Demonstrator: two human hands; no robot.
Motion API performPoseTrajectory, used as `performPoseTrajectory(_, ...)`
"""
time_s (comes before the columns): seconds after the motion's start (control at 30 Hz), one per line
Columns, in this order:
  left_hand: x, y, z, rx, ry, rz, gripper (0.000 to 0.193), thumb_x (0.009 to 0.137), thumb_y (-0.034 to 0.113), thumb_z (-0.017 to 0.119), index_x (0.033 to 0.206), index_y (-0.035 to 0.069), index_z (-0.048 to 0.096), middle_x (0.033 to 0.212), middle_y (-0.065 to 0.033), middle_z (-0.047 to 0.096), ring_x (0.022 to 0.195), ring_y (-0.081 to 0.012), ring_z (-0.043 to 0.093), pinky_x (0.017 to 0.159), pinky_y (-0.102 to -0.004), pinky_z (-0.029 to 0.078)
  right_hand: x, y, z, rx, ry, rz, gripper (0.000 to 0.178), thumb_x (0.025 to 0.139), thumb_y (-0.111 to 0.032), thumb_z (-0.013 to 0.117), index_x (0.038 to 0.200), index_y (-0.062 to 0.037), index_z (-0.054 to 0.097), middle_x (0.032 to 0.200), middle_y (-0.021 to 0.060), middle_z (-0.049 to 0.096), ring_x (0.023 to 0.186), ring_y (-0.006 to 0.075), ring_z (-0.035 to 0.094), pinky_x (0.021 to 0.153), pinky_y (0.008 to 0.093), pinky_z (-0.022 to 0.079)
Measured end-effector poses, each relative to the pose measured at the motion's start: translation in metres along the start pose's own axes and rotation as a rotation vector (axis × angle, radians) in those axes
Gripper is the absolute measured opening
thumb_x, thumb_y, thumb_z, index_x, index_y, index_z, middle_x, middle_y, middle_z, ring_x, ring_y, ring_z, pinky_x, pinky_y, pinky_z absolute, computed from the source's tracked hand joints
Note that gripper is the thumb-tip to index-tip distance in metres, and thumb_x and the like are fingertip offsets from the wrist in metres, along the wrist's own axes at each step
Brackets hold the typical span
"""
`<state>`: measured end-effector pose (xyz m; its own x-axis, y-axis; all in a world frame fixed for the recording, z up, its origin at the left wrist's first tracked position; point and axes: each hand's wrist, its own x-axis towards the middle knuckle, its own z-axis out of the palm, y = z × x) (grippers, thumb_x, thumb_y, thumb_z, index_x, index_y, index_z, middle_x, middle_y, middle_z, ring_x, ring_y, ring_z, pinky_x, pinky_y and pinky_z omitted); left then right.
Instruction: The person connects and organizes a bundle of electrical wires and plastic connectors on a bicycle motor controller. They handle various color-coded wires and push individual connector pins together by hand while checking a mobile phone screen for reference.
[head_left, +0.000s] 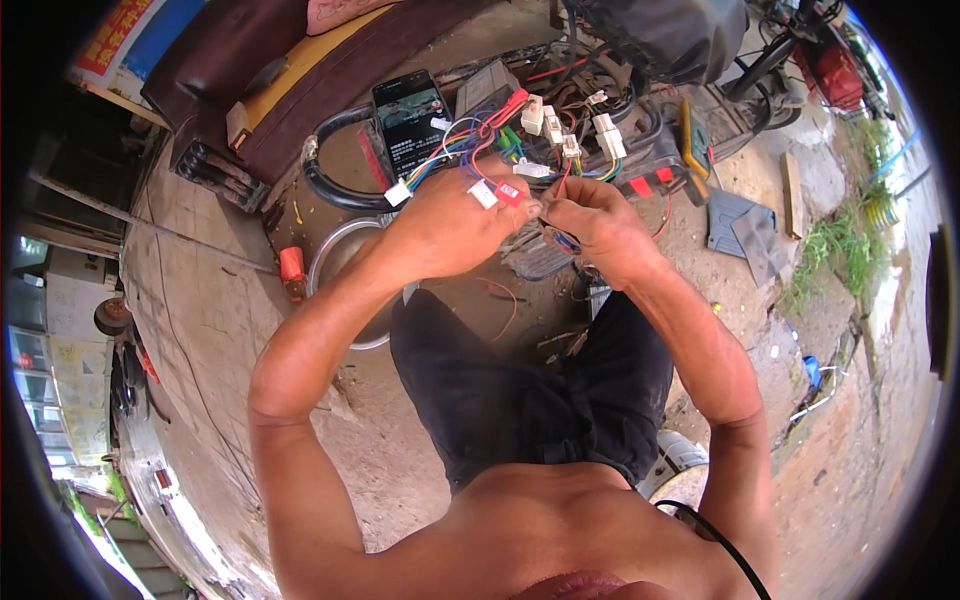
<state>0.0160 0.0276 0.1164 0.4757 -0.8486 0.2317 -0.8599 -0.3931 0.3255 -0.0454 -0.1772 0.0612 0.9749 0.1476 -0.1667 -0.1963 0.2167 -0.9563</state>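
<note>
My left hand and my right hand meet over my knees, fingertips pinched together on thin wires. The exact spot between the fingertips is too small to make out. A bundle of coloured wires runs out beyond my left hand, with a red tag and a white tag lying over its fingers. Dark and blue wires show under my right fingers. Just beyond both hands, several white plug connectors hang on their wires, beside a red-sleeved lead.
A lit phone leans against the vehicle frame. At right are a yellow multimeter and a grey plate. A metal basin and a red cylinder stand at left. A maroon seat lies far left.
</note>
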Motion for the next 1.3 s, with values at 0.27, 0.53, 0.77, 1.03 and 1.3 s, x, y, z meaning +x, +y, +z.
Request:
performPoseTrajectory(0.27, 0.002, 0.002, -0.006, -0.249, 0.013, -0.195, 0.016, 0.094, 0.02, 0.067, 0.096, 0.005, 0.066, 0.09, -0.0115, 0.063, 0.087, -0.0306, 0.063, 0.077, -0.0425, 0.05, -0.004, -0.008, -0.002, 0.088, 0.033, 0.038, 0.021, 0.095, -0.022, 0.065, 0.1, -0.002, 0.072, 0.089, 0.0004, 0.069, 0.079, 0.0068, 0.06, 0.071, 0.0238, 0.046)
performPoseTrajectory(0.53, -0.002, 0.003, -0.006, -0.23, 0.048, -0.199, 0.015, 0.09, 0.018, 0.071, 0.094, 0.005, 0.064, 0.093, -0.0103, 0.061, 0.088, -0.0315, 0.063, 0.077, -0.0438, 0.05, 0.003, -0.007, -0.012, 0.068, -0.091, 0.058, 0.014, 0.095, -0.016, 0.063, 0.099, -0.0034, 0.068, 0.092, 0.0005, 0.069, 0.08, 0.0077, 0.063, 0.074, 0.0222, 0.048)
performPoseTrajectory(0.77, 0.0, 0.002, -0.013, -0.267, -0.014, -0.227, 0.019, 0.091, 0.021, 0.073, 0.096, 0.004, 0.068, 0.095, -0.0124, 0.062, 0.089, -0.0296, 0.063, 0.081, -0.0421, 0.051, 0.003, -0.002, -0.001, 0.207, -0.049, 0.035, 0.011, 0.092, -0.014, 0.067, 0.084, -0.0083, 0.067, 0.078, -0.0026, 0.064, 0.068, 0.0044, 0.054, 0.063, 0.0234, 0.042)
performPoseTrajectory(1.03, 0.008, -0.006, -0.008, -0.242, -0.101, -0.117, 0.021, 0.1, 0.024, 0.063, 0.1, 0.004, 0.07, 0.078, -0.0098, 0.063, 0.075, -0.0243, 0.062, 0.071, -0.0384, 0.051, 0.004, 0.008, 0.002, 0.184, -0.025, -0.061, 0.013, 0.093, -0.013, 0.067, 0.082, -0.0073, 0.064, 0.076, -0.0028, 0.062, 0.066, 0.0041, 0.052, 0.06, 0.0242, 0.042)
performPoseTrajectory(1.3, 0.01, 0.002, -0.012, -0.448, -0.091, -0.315, 0.01, 0.093, 0.013, 0.067, 0.094, 0.003, 0.067, 0.071, -0.0022, 0.056, 0.068, -0.0113, 0.05, 0.064, -0.0314, 0.044, 0.002, 0.0, -0.002, 0.143, -0.044, -0.009, 0.014, 0.095, -0.019, 0.066, 0.086, -0.0088, 0.067, 0.079, -0.0035, 0.062, 0.07, 0.0046, 0.054, 0.064, 0.0238, 0.042)
